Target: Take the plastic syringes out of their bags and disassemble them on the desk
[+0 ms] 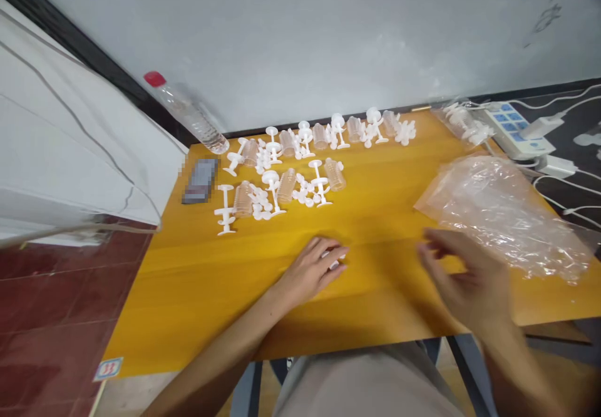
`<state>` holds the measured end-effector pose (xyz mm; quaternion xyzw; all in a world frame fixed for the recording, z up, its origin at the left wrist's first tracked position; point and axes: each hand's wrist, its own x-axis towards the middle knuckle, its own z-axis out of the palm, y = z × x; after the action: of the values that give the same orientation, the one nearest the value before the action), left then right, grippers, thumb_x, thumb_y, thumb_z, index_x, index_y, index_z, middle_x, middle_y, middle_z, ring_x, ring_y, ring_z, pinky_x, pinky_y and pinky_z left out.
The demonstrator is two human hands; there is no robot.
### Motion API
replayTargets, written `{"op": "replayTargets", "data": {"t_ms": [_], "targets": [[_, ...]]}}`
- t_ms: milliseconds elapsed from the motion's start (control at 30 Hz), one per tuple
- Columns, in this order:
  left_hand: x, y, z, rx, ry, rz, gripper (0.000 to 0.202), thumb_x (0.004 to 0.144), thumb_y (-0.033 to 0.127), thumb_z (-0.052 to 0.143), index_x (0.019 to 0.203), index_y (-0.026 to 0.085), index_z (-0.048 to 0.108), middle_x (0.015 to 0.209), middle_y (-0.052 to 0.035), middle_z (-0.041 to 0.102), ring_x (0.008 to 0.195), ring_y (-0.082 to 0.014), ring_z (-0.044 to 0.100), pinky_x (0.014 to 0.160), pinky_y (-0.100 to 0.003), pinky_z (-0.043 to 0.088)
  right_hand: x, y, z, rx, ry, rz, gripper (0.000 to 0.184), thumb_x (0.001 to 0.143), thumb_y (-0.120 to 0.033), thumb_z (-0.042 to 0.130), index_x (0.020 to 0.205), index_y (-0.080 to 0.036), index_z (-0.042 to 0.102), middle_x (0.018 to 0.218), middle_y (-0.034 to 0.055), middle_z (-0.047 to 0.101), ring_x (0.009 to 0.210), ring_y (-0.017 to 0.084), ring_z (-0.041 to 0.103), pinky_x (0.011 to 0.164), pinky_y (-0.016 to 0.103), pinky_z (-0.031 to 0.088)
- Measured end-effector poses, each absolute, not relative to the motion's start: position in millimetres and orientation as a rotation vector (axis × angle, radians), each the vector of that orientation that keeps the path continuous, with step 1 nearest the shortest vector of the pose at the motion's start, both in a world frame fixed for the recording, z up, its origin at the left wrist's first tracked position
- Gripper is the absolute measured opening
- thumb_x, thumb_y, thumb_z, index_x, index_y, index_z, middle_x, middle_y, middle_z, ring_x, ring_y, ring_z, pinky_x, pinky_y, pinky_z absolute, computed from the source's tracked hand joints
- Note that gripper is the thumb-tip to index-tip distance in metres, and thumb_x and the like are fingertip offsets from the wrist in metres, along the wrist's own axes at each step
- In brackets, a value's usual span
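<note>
My left hand (313, 271) rests palm down on the yellow table (197, 292), its fingers curled over a small white plastic part (334, 259) that shows between them. My right hand (462, 273) hovers just above the table to the right, blurred by motion, fingers loosely spread, with nothing seen in it. It is close to a crumpled clear plastic bag (502, 213). Beyond the hands lie two rows of white plastic stems and clear small cups (282, 185).
A clear water bottle with a red cap (188, 113) lies at the table's back left, a dark blurred phone (200, 180) beside it. A white power strip (514, 130) with cables sits at the back right. Another small bag of white parts (464, 123) lies near it.
</note>
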<state>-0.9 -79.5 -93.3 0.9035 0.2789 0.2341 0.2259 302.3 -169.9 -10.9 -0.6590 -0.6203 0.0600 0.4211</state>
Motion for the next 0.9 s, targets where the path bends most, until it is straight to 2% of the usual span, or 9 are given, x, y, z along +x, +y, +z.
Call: {"op": "replayTargets", "data": {"t_ms": [33,100,200,267,367,467,633,700,900], "targets": [[-4,-79,-90,2.468,0.777,0.624,0.047,0.098,0.030,0.065,0.144,0.024,0.055,0.133,-0.0132,0.063,0.125,-0.0266,0.058,0.107,-0.044,0.052,280,-158,-23,-1.605,-1.681,0.275,0.023,0.094,-0.034,0.070,0.111,-0.019,0.072,0.099,0.0093,0.074,0.073,0.017,0.068,0.067,0.031,0.059],[-15,-80,-81,2.404,0.856,0.589,0.061,0.096,0.035,0.068,0.152,0.026,0.046,0.144,-0.0131,0.058,0.136,-0.0280,0.052,0.114,-0.047,0.048,246,-138,-43,-1.511,-1.903,0.458,0.032,0.095,-0.037,0.069,0.121,-0.017,0.069,0.103,0.0103,0.074,0.076,0.018,0.070,0.072,0.033,0.060],[-35,-84,-74,2.325,0.975,0.558,0.061,0.099,0.028,0.063,0.156,0.030,0.041,0.150,-0.0111,0.055,0.139,-0.0269,0.051,0.116,-0.047,0.047,223,-117,-56,-1.455,-2.144,0.625,0.047,0.093,-0.034,0.072,0.134,-0.016,0.062,0.116,0.0144,0.071,0.094,0.024,0.072,0.085,0.039,0.060],[-43,-87,-76,2.327,0.982,0.570,0.057,0.100,0.023,0.059,0.155,0.031,0.044,0.146,-0.0102,0.059,0.135,-0.0260,0.055,0.113,-0.047,0.049,220,-108,-60,-1.439,-2.234,0.655,0.040,0.093,-0.024,0.069,0.132,-0.016,0.063,0.123,0.0155,0.068,0.103,0.025,0.071,0.092,0.041,0.058],[-39,-87,-84,2.389,0.979,0.625,0.050,0.099,0.023,0.061,0.148,0.029,0.053,0.136,-0.0101,0.066,0.125,-0.0258,0.061,0.110,-0.049,0.050,220,-97,-67,-1.434,-2.291,0.679,0.025,0.096,-0.010,0.056,0.116,-0.016,0.069,0.118,0.0134,0.069,0.102,0.023,0.070,0.092,0.038,0.056],[-31,-86,-91,2.402,1.014,0.664,0.038,0.100,0.024,0.060,0.138,0.027,0.063,0.125,-0.0092,0.071,0.115,-0.0236,0.065,0.104,-0.045,0.054,222,-91,-74,-1.427,-2.288,0.655,0.025,0.097,-0.007,0.049,0.109,-0.016,0.070,0.109,0.0116,0.070,0.100,0.023,0.069,0.090,0.036,0.055],[-34,-80,-81,2.317,1.059,0.577,0.037,0.101,0.022,0.057,0.138,0.027,0.061,0.116,-0.0074,0.073,0.104,-0.0192,0.070,0.093,-0.034,0.058,241,-84,-65,-1.600,-2.223,0.525,0.036,0.101,-0.015,0.042,0.133,-0.012,0.059,0.112,0.0151,0.069,0.093,0.024,0.069,0.086,0.037,0.053],[-39,-75,-71,2.336,1.061,0.455,0.040,0.100,0.021,0.055,0.139,0.027,0.060,0.115,-0.0069,0.072,0.096,-0.0181,0.070,0.087,-0.033,0.059,252,-71,-53,-1.757,-2.185,0.488,0.038,0.100,-0.018,0.044,0.136,-0.009,0.055,0.109,0.0162,0.070,0.087,0.025,0.069,0.080,0.036,0.052],[-47,-47,-32,2.320,1.117,0.285,0.019,0.097,0.021,0.058,0.105,0.024,0.075,0.106,-0.0044,0.073,0.077,-0.0146,0.069,0.076,-0.029,0.055,264,18,-23,-2.020,-2.270,0.487,0.027,0.098,-0.022,0.048,0.101,-0.012,0.073,0.106,0.0158,0.075,0.094,0.027,0.070,0.079,0.032,0.046]]}}
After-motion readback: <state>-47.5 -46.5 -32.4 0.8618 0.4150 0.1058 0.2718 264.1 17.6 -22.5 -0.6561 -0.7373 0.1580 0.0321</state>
